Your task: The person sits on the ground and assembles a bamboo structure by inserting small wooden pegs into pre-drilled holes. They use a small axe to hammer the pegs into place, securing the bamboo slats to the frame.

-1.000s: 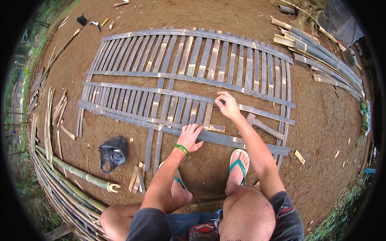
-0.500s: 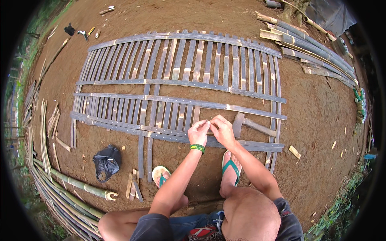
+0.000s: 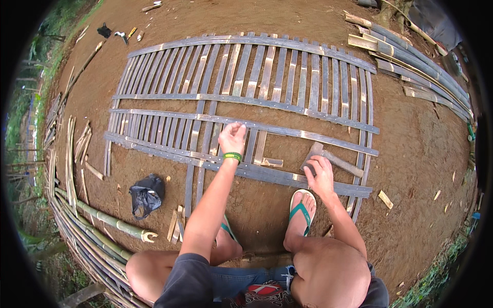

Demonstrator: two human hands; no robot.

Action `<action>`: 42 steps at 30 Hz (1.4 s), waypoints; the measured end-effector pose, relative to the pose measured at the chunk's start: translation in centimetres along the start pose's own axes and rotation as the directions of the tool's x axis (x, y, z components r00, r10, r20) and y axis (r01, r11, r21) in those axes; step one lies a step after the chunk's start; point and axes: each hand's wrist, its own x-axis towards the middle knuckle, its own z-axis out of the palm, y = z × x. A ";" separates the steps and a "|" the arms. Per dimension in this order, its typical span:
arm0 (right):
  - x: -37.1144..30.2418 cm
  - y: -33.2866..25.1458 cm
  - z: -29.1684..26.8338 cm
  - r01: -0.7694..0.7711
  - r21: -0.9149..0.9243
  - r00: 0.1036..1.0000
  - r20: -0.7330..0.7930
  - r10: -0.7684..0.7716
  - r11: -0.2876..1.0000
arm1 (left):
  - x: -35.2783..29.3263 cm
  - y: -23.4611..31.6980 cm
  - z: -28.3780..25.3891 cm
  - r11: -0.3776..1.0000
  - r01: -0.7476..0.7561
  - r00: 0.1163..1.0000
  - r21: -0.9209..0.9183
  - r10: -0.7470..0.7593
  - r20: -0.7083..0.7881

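A slatted bamboo panel (image 3: pixel 236 99) lies on the ground before me, with two gates of dark slats nailed to long rails. My left hand (image 3: pixel 232 138) is closed in a pinch over the middle rail; whatever its fingertips hold is too small to name. Over on the right, a hatchet (image 3: pixel 336 161) rests across the panel, its wide head toward the middle and its wooden handle pointing right. My right hand (image 3: pixel 321 177) is at the near side of the hatchet head, thumb and fingers apart. Whether it touches the hatchet I cannot tell. A short bamboo piece (image 3: pixel 272 162) lies between the hands.
A black plastic bag (image 3: pixel 147 195) sits at the left, with short bamboo offcuts (image 3: pixel 176 224) beside it. Long bamboo poles (image 3: pixel 97 251) are piled at the lower left. Split bamboo (image 3: pixel 411 61) lies at the far right. My sandaled foot (image 3: pixel 302 210) is near the panel's front rail.
My hands have parted. The left went up and left to the middle rail, still pinched; the right moved right and down to the hatchet, its fingers spreading. The whole view has shifted slightly.
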 end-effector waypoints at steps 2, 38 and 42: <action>-2.2 1.6 -1.0 -0.053 -0.104 0.997 -0.062 0.047 0.993 | 1.8 3.3 -1.3 0.995 -0.093 0.995 0.038 0.092 0.028; 0.3 6.7 -7.1 -0.114 -0.302 0.932 0.297 0.207 0.946 | 0.7 -2.6 4.8 0.892 -0.239 0.969 0.384 0.193 0.155; 1.3 3.8 -8.2 -0.295 -0.087 0.912 0.272 0.307 0.952 | 1.5 -3.3 4.9 0.938 -0.165 0.976 0.304 0.111 0.186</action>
